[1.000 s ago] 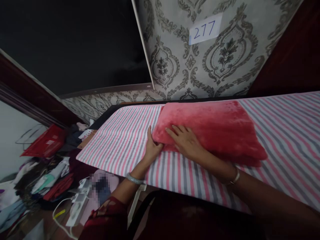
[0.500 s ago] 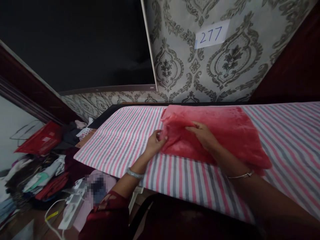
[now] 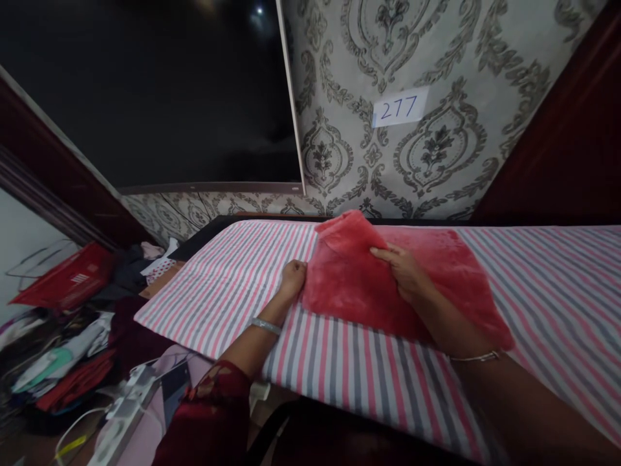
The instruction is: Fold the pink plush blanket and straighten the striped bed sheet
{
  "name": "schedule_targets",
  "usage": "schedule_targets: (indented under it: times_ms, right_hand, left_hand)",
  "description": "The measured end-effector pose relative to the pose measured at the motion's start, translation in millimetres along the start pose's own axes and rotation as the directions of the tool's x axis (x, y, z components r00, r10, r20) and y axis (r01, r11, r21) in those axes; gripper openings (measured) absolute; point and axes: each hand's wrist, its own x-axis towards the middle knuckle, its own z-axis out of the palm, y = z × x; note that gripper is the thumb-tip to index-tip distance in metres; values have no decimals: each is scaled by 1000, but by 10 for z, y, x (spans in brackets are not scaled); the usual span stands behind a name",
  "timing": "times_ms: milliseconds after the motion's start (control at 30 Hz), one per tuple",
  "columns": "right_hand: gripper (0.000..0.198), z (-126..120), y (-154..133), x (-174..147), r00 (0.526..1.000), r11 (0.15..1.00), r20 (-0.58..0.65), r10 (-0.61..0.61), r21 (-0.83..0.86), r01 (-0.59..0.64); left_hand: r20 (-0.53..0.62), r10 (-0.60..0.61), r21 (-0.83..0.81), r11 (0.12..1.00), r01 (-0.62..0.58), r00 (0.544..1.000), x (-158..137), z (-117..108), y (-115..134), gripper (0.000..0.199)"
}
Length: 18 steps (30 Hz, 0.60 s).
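A red plush cloth (image 3: 349, 285), folded into a long flat shape, lies on a pink, grey and white striped cover (image 3: 223, 278). My left hand (image 3: 293, 279) is closed at the cloth's left edge, its fingertips partly hidden by the fabric. Farther right, my right hand (image 3: 405, 268) pinches a raised fold of the same cloth between thumb and fingers. The left end of the cloth stands up in a loose flap near the back of the surface, while its right part lies flat.
Behind the surface are a patterned wall with a paper (image 3: 400, 107) marked 277 and a large dark screen (image 3: 169, 97). Piled clothes (image 3: 68, 369), a red basket (image 3: 68, 278) and a white power strip (image 3: 121, 414) are at lower left.
The cloth's left end has been raised and smoothed from a crumpled bunch into an upright flap. My left hand has closed at its edge; my right hand still grips it. The view has tilted up.
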Motion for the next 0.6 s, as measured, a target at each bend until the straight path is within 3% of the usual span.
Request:
schedule_targets:
  times_ms: [233, 400, 600]
  right_hand:
    - [38, 5, 14, -35, 999, 1000, 30, -20, 9, 20]
    - [37, -43, -59, -11, 998, 999, -34, -52, 13, 52]
    - [42, -11, -17, -94, 990, 988, 79, -121, -88, 127]
  left_hand:
    - [141, -56, -110, 991, 71, 988, 226, 79, 117, 18]
    - [131, 42, -132, 991, -24, 990, 613, 355, 335, 18]
    - [128, 131, -184, 977, -107, 983, 746, 516, 357, 13]
